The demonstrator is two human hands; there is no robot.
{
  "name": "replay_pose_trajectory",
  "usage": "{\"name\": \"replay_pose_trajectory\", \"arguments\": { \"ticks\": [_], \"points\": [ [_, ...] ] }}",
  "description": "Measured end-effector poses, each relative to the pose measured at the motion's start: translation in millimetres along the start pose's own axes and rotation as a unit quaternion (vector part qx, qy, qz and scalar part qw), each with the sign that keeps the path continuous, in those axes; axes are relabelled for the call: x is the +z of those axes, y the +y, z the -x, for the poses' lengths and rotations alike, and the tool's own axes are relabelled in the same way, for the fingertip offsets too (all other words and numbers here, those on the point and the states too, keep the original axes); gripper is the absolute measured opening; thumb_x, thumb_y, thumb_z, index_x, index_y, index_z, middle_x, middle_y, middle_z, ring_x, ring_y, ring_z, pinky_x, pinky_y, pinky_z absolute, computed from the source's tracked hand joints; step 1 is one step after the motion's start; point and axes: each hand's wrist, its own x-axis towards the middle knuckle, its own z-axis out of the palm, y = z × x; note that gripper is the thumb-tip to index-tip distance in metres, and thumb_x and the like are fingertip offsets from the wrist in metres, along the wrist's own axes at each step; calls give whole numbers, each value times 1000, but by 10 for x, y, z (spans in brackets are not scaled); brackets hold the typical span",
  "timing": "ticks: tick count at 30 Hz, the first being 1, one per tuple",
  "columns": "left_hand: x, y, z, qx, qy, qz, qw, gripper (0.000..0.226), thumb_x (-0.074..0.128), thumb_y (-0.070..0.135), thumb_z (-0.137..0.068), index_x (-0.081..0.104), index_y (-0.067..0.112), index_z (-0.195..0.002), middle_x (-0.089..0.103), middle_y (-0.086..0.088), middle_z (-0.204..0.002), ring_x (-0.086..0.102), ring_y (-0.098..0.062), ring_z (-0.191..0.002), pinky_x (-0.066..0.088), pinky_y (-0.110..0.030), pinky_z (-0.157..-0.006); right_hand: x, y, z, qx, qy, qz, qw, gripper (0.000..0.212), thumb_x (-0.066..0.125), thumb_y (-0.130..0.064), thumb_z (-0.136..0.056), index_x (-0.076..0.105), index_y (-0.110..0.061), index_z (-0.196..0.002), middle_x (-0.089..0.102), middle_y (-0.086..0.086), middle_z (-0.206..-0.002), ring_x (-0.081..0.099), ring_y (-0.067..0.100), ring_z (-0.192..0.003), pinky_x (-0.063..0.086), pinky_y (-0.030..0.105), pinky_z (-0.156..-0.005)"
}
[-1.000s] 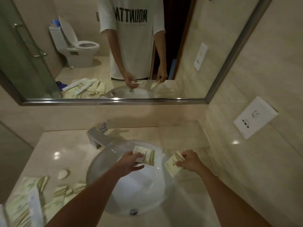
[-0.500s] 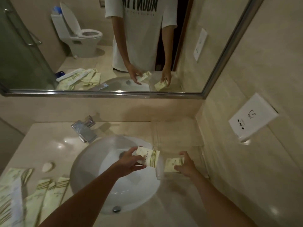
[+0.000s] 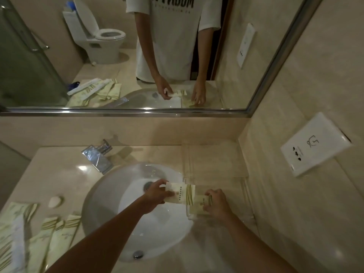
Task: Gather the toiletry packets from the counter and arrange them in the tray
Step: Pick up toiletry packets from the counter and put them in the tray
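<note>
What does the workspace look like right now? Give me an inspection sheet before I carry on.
Surface: beige counter, glossy, round white basin set in it.
Job's things: clear tray right of basin; one packet in left hand, another packet under right hand at the tray; loose packets far left.
Clutter: small soap.
Grippers: both hands grip packets.
Cables: nothing seen.
Surroundings: faucet, mirror, wall socket.
</note>
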Motion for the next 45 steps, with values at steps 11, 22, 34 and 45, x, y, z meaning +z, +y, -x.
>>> {"name": "replay_pose_trajectory", "arguments": {
  "ticks": [11, 22, 34, 45],
  "points": [
    [397, 150, -292, 41, -73, -243, 966, 42, 67, -10, -75, 50, 8, -108, 58, -20, -107, 62, -28, -85, 57, -34, -63, -421, 309, -59, -7, 48, -14, 999, 44, 68, -15, -78, 56, -17, -120, 47, 8, -121, 45, 24, -116, 41, 32, -96],
    [946, 21, -587, 106, -64, -525, 842, 23, 38, 11, -96, 52, 5, -113, 62, -15, -113, 61, -29, -98, 49, -33, -79, -603, 591, -206, -19, 77, -27, 997, 27, 67, -6, -76, 62, -14, -101, 47, 0, -98, 51, 17, -92, 46, 33, -83],
    [885, -180, -674, 222, -19, -686, 693, 37, 61, 23, -88, 48, 22, -122, 56, -5, -124, 49, -24, -113, 35, -38, -98, -468, 640, -317, -5, 54, -33, 998, 24, 66, -8, -76, 63, -13, -99, 51, 1, -94, 53, 16, -83, 45, 27, -78],
    [830, -254, -609, 295, -5, -665, 685, 42, 61, 12, -86, 47, 22, -124, 52, -5, -124, 48, -23, -110, 38, -35, -93, -501, 588, -313, 0, 47, -49, 998, 23, 65, -7, -76, 63, -13, -99, 57, 7, -100, 59, 19, -89, 52, 38, -85]
  ]
}}
